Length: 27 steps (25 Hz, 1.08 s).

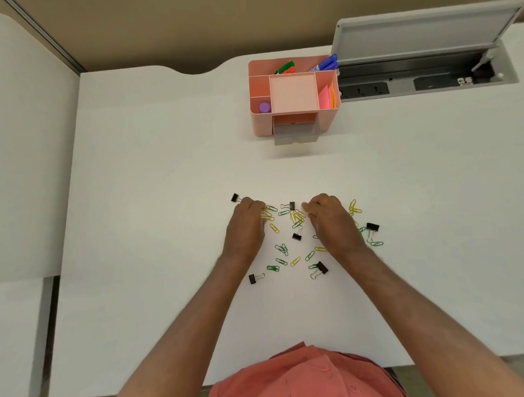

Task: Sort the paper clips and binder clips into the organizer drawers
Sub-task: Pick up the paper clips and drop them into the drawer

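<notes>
My left hand (pixel 246 221) lay knuckles-up on the white desk (pixel 153 178), fingers curled over a few yellow paper clips (pixel 267 215) — pinching or merely covering them, I could not tell. My right hand (pixel 329 216) was curled down too, its fingertips at the edge of the middle heap of paper clips (pixel 297 217), just beside a binder clip (pixel 291 206); whether it had hold of anything was hidden. The rest lay scattered around both wrists, another binder clip (pixel 372 226) out to the right. The pink organizer (pixel 294 100) stood well apart at the back, its grey drawer (pixel 295 134) pulled open. The risk, as I judged it, was mixing — scooped clips snag each other, so a binder clip could ride along, or loose ones drop on the carry across to the drawer.
</notes>
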Each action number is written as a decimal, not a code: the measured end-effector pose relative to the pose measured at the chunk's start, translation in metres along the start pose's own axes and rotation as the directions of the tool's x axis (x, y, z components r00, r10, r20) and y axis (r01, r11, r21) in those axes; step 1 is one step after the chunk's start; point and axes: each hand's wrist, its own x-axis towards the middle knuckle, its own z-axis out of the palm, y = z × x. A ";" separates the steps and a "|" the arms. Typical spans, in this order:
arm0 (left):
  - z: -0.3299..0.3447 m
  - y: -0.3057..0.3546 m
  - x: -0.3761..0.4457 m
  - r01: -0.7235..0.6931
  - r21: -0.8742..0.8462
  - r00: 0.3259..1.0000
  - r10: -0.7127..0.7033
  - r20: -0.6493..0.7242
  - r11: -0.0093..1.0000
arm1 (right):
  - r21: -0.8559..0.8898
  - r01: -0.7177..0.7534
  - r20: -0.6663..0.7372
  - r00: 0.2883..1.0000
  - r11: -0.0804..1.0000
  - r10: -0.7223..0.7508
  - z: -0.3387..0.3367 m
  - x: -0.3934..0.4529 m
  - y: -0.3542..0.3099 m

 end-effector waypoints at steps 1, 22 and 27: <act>0.003 0.000 0.000 0.002 -0.010 1.000 -0.002 -0.018 1.000 | 0.011 -0.006 -0.022 1.000 1.000 0.006 0.000 0.000 0.001; -0.040 0.025 0.019 0.166 -0.505 0.985 -0.170 0.040 0.847 | 0.683 -0.322 0.021 0.906 0.656 0.423 -0.087 0.062 -0.029; -0.071 0.054 0.064 0.100 -0.563 0.980 -0.179 -0.085 0.820 | 0.176 -0.080 -0.268 0.955 0.981 0.126 -0.106 0.143 -0.031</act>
